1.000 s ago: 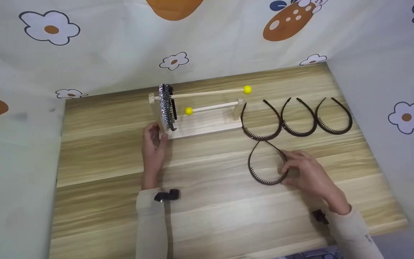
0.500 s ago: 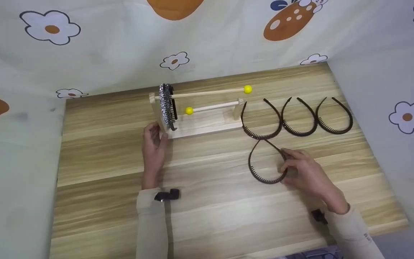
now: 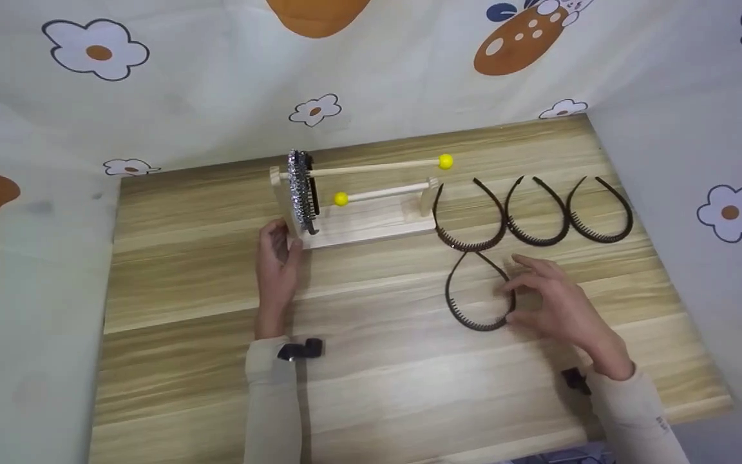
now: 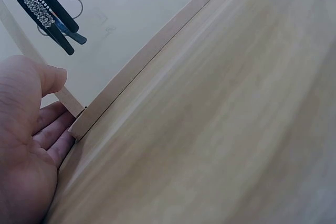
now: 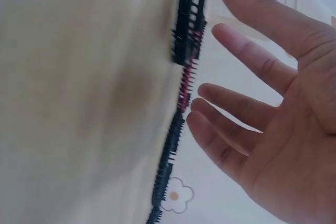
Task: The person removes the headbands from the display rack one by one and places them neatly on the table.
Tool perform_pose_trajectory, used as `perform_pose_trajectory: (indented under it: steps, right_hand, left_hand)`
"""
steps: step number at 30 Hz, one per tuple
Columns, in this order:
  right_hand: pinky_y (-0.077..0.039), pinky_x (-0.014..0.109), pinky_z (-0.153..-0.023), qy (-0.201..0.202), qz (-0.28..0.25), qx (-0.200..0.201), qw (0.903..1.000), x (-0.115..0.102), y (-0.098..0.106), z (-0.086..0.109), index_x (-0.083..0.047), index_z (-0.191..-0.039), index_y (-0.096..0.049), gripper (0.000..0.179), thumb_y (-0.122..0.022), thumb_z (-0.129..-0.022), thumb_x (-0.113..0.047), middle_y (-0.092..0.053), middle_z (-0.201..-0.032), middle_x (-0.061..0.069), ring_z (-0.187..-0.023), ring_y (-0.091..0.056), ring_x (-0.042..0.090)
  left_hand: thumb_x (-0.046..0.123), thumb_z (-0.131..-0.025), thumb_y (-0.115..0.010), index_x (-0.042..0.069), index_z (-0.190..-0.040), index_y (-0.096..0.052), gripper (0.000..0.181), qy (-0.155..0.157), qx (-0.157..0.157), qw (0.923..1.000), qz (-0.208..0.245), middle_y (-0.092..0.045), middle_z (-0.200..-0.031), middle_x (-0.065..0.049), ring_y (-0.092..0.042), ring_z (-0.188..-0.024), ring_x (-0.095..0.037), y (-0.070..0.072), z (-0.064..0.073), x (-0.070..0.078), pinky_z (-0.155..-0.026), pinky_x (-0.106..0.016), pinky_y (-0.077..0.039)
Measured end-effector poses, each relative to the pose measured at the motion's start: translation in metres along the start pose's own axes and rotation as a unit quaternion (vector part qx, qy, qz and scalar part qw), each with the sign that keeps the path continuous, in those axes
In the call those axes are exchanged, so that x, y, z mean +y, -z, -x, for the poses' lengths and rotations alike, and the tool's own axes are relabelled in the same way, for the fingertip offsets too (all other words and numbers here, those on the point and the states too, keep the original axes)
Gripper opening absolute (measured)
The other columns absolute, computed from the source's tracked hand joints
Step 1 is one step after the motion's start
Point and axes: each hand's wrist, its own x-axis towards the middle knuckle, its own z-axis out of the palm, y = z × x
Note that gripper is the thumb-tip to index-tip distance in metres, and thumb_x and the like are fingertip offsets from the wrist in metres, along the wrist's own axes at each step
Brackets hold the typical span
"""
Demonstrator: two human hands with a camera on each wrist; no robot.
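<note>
In the head view a wooden stand [image 3: 371, 223] has two rods tipped with yellow balls. Glittery silver and black headbands [image 3: 298, 193] hang at the left end of its longer rod. My left hand [image 3: 277, 274] holds the stand's left end, its fingers behind the upright and the thumb in front, as the left wrist view shows. A thin dark toothed headband [image 3: 479, 327] lies on the table in front of the stand. Right beside its right side is my right hand [image 3: 558, 303], with fingers spread and nothing gripped; the right wrist view shows the bare palm.
Three more dark toothed headbands lie in a row right of the stand: one touching its base [image 3: 471, 247], one in the middle [image 3: 538, 242], one farthest right [image 3: 606, 239]. A flower-print curtain [image 3: 216, 90] borders the table [image 3: 371, 386] at the back and sides.
My right hand has let go of the front headband; its fingers have spread and drawn slightly away to the right. The left hand and the stand stay put.
</note>
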Motion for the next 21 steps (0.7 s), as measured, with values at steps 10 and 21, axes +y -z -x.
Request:
perform_pose_trajectory:
  steps: [10,21]
  right_hand:
    - [-0.045,0.039,-0.125,0.057,-0.071,0.1,0.9908,-0.024,-0.002,-0.024,-0.007,-0.113,-0.083,0.045,-0.102,-0.073,-0.004,-0.071,-0.146,0.017,-0.136,-0.061,0.043]
    - [-0.058,0.014,-0.087,0.122,-0.157,0.163,0.9664,-0.064,-0.008,-0.06,-0.005,-0.118,-0.082,0.049,-0.099,-0.073,0.006,-0.079,-0.125,0.014,-0.113,-0.072,0.017]
  left_hand:
    - [-0.008,-0.106,-0.062,-0.01,-0.147,-0.047,0.044,-0.005,-0.002,1.0,0.003,-0.055,-0.156,-0.03,-0.049,-0.153,-0.042,-0.001,0.001,0.0,-0.137,-0.044,-0.034]
    - [-0.008,-0.106,-0.061,-0.01,-0.15,-0.046,0.046,-0.005,-0.002,1.0,0.0,-0.055,-0.156,-0.03,-0.05,-0.152,-0.041,0.0,0.0,0.0,-0.137,-0.041,-0.034]
